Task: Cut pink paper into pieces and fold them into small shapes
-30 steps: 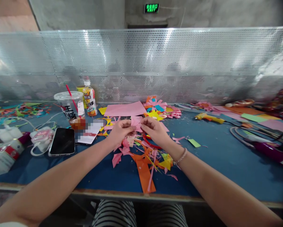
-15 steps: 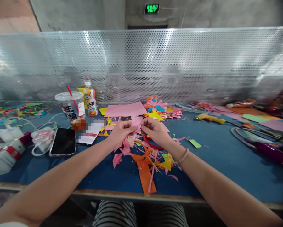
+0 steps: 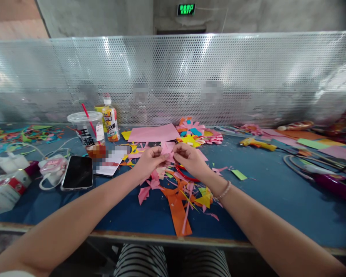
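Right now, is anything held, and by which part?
A small pink paper piece, pinched at its edges between the fingertips of the left hand and right hand.

Phone [image 3: 77, 177] lies left of frame on the desk [image 3: 276, 200]; cup [image 3: 87, 130] behind it; paper scraps [image 3: 177, 200] centre, possibly overlapping.

Bright, even light falls from above, throwing white glare patches across the perforated metal screen [image 3: 173, 77] and only soft shadows on the blue worktop [image 3: 276, 192], while the wide lens bends the edges and blurs the far corners.
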The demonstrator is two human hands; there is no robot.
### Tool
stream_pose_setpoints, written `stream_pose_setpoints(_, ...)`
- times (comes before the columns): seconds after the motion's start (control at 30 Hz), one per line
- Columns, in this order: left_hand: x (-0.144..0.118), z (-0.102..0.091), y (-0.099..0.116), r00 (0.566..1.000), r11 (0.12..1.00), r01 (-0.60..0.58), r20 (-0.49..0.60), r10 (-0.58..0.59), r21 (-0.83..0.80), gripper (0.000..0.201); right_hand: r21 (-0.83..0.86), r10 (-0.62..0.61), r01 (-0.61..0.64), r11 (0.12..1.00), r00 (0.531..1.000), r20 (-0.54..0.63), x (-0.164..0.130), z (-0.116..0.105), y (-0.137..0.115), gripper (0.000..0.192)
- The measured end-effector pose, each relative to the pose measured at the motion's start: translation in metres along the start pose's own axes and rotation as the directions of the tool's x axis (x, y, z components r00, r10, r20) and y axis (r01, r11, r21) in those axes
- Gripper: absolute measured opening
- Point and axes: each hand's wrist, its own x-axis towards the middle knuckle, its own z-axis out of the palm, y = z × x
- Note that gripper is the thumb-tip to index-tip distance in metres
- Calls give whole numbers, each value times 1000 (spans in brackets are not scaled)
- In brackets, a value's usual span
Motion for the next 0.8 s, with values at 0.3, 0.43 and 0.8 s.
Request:
stream_pose_setpoints(0.3, 1, -1, -3, 1000, 999, -22, 2, 22, 26, 22, -167, -64, 61, 984, 998, -18, -2, 0, -8, 8)
stream_pose_setpoints(0.43, 1, 0, -3, 999, 996, 42, 7, -42, -77, 22, -254, -129, 119, 960, 991, -21, -2, -2, -8, 8)
stream_pose_setpoints(0.8, -2, 4, 3, 996, 973, 89, 2, -91, -214, 25, -425, -377, 380, 822, 921, 93, -4, -11, -7, 12)
